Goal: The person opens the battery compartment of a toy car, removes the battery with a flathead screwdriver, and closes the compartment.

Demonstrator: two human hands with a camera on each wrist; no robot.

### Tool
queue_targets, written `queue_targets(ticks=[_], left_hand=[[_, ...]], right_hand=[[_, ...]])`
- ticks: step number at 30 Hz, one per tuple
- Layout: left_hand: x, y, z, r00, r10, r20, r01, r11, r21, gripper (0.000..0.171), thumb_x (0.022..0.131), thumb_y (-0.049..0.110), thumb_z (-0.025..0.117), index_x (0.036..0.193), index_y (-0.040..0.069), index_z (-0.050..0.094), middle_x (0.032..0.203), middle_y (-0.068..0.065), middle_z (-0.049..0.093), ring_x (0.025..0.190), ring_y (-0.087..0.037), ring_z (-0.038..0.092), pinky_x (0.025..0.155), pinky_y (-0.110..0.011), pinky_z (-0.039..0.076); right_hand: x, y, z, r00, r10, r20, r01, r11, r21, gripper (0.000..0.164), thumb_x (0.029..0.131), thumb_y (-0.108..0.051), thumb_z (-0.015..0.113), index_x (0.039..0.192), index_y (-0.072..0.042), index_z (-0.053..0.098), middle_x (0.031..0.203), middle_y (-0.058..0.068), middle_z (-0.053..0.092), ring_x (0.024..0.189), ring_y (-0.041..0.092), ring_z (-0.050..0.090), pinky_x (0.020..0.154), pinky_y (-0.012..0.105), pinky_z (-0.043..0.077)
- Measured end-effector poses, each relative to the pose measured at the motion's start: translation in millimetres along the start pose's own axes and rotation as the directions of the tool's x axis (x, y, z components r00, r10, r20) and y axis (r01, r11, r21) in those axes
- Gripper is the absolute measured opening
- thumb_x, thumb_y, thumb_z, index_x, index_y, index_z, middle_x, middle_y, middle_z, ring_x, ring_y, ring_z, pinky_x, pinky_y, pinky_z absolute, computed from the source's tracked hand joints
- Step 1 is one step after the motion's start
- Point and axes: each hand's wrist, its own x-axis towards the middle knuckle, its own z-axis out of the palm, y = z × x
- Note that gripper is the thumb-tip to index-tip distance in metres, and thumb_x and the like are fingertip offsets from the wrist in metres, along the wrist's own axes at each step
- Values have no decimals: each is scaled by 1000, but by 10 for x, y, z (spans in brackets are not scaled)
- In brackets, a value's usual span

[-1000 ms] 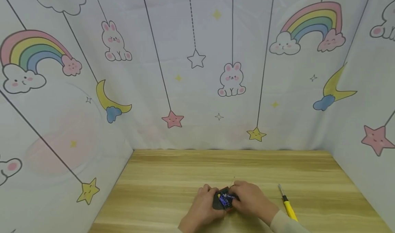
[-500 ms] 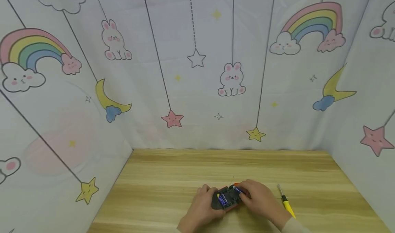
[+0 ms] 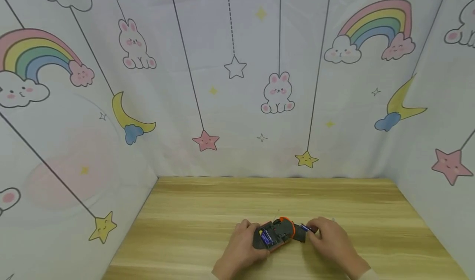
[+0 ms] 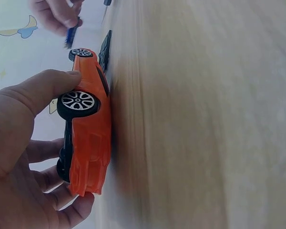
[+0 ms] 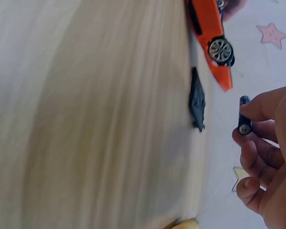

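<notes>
My left hand (image 3: 240, 243) grips an orange toy car (image 4: 91, 138) by its sides, wheels up, low over the table. The car's dark underside (image 3: 285, 227) faces up in the head view, with a blue battery (image 3: 266, 238) in its open compartment. To the right, my right hand (image 3: 335, 239) pinches another blue battery (image 5: 244, 114) between thumb and fingers, its round metal end showing in the right wrist view. Beneath that battery, a black battery cover (image 5: 197, 101) lies on the table just past the car's end.
A wooden table (image 3: 193, 214) extends under both hands. White cloth walls (image 3: 237, 107) with printed stars, rabbits and rainbows enclose it at the back and sides. A yellow piece (image 5: 186, 224) shows at the bottom of the right wrist view. The screwdriver is mostly hidden behind my right hand.
My right hand has drawn a battery out of the compartment and moved right with it. The battery cover has come into view. My left hand has stayed on the car.
</notes>
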Motion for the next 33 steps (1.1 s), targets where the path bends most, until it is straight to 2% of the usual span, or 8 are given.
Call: queue_targets(ticks=[4, 8, 13, 22, 33], left_hand=[[-4, -1, -2, 1000, -6, -11, 6, 1000, 3, 77, 67, 40, 90, 133, 8, 65, 105, 2, 50, 96, -16, 46, 84, -37, 49], [-3, 5, -10, 1000, 3, -14, -3, 1000, 14, 77, 66, 41, 89, 132, 8, 65, 104, 2, 50, 95, -16, 46, 82, -36, 48], [-10, 14, -19, 1000, 3, -18, -2, 1000, 25, 78, 65, 40, 89, 132, 8, 65, 104, 2, 50, 93, -15, 45, 79, -33, 48], [3, 26, -28, 1000, -10, -5, 10, 1000, 23, 80, 66, 41, 90, 134, 8, 64, 105, 2, 50, 94, -16, 46, 83, -35, 49], [5, 1, -22, 1000, -2, 3, 1, 999, 41, 79, 66, 44, 89, 133, 8, 65, 105, 2, 52, 94, -16, 46, 82, -33, 48]], right_hand=[[-35, 104, 3, 1000, -3, 4, 3, 1000, -25, 7, 84, -15, 77, 90, -18, 76, 87, -7, 72, 72, 7, 57, 66, 34, 49], [-63, 178, 12, 999, 43, 27, -42, 998, -47, 5, 84, -14, 76, 89, -15, 75, 84, -5, 73, 73, 10, 61, 66, 39, 52], [-102, 244, 27, 993, 102, 56, -98, 993, -73, 5, 83, -15, 75, 88, -15, 74, 77, -4, 68, 66, 12, 55, 59, 36, 47], [-137, 274, 16, 985, 149, 88, -141, 986, -94, 3, 83, -14, 73, 85, -13, 72, 70, -4, 60, 60, 14, 49, 53, 33, 39], [-157, 309, 37, 985, 150, 84, -137, 979, -148, 5, 85, -15, 75, 86, -13, 71, 69, -3, 59, 60, 15, 48, 52, 34, 38]])
